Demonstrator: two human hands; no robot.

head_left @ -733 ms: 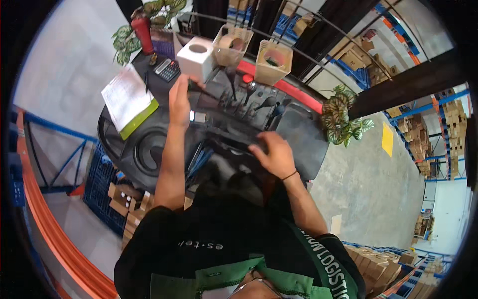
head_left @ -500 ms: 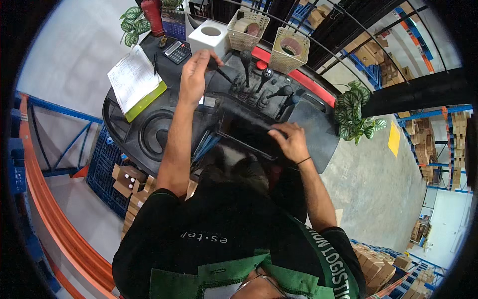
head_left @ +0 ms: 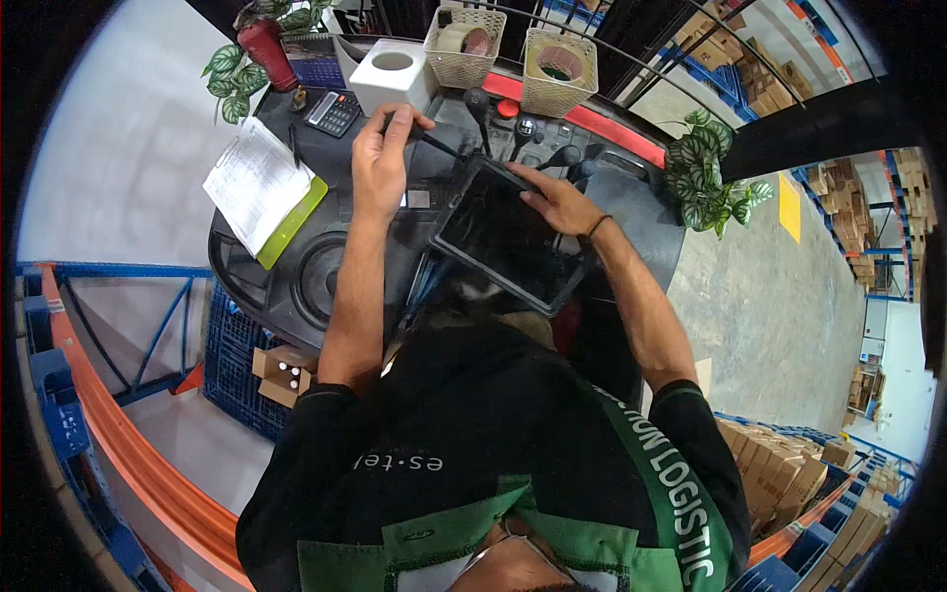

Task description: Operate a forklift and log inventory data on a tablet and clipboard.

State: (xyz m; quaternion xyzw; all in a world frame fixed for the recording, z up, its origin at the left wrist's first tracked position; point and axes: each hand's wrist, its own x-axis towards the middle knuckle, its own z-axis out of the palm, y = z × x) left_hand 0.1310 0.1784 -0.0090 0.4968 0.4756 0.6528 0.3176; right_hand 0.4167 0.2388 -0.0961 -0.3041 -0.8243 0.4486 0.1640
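My left hand (head_left: pixel 383 163) is closed around the end of a black lever (head_left: pixel 439 144), which slants down toward the console. My right hand (head_left: pixel 567 204) grips the far edge of a black-framed tablet (head_left: pixel 498 232), thumb lying over its dark, glossy face. The tablet is tilted above my lap and hides part of the console. Just beyond it stand several black-knobbed control levers (head_left: pixel 524 128). A red button (head_left: pixel 507 108) sits behind them.
A clipboard with papers (head_left: pixel 258 187), a calculator (head_left: pixel 333 113) and a white tissue box (head_left: pixel 390 84) lie to the left. Two woven baskets (head_left: pixel 557 94) hold tape rolls. A leafy plant (head_left: pixel 705 173) stands right, and an orange rack beam (head_left: pixel 138 424) runs at lower left.
My right hand has moved up and left, and the tablet has risen and turned, now covering the levers' bases. My left hand stays on the lever. The whole view has shifted slightly.
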